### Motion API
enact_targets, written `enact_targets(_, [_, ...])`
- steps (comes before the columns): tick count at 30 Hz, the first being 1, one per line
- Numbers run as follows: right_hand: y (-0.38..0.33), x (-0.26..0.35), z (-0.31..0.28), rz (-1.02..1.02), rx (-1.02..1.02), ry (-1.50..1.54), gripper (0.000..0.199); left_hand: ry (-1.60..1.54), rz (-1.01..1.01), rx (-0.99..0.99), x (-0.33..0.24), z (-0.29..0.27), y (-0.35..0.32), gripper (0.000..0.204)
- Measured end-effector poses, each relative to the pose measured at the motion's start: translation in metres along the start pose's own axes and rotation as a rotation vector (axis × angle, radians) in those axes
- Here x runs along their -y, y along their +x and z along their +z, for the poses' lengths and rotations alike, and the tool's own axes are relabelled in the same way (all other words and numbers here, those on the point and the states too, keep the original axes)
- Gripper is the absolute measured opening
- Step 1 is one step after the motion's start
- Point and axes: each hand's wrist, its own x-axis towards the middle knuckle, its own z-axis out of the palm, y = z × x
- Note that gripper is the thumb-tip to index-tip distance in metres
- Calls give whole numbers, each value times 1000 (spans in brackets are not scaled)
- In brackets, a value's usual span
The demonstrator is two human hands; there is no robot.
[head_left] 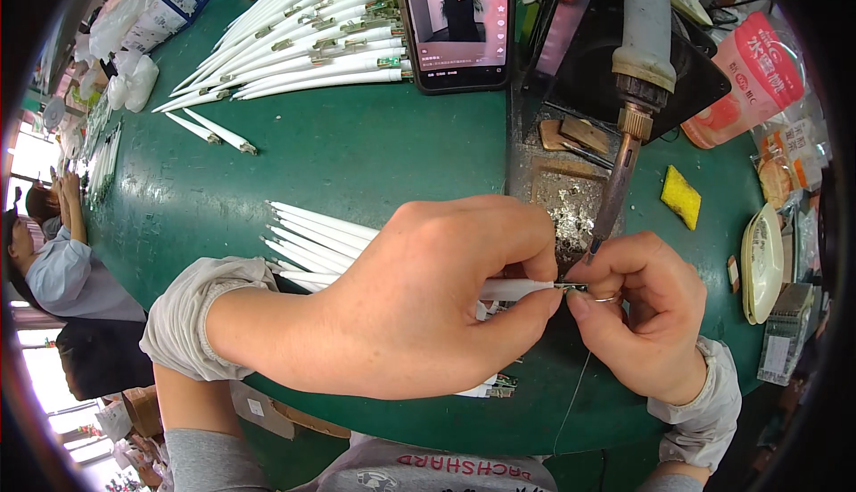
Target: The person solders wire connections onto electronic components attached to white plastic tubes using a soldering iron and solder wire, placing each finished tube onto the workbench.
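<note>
Pinched by the left hand (446, 300), the right hand's (644, 309) hold unclear at its tip, the stick (519, 290) lies near the iron (621, 167), likely light, stiff, slick, best held off its fragile board (571, 286)

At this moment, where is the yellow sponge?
In the head view, the yellow sponge lies right of the soldering iron, left of the pale dish.

From afar I make out white sticks (321, 84) with green ends (390, 62) against a deep green table (357, 153). My feed also gives me a yellow sponge (681, 197), a pink-and-white pouch (749, 82) and a grey shirt (357, 456) with red lettering (473, 463).
</note>
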Motion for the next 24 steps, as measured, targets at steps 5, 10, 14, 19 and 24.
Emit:
enact_targets(5, [3,5,-1,-81,31,-186,18,42,77,-9,6,1,1,11])
enact_targets(10, [2,3,2,-215,29,-343,20,81,187,23,12,1,1,15])
enact_targets(14, [2,4,3,-218,50,-358,20,113,143,79,5,0,-2,15])
enact_targets(19, [1,7,1,-150,27,-295,19,126,120,38,8,-1,-1,15])
enact_targets(24, [0,8,-2,-42,57,-262,20,107,93,27,7,-1,0,16])
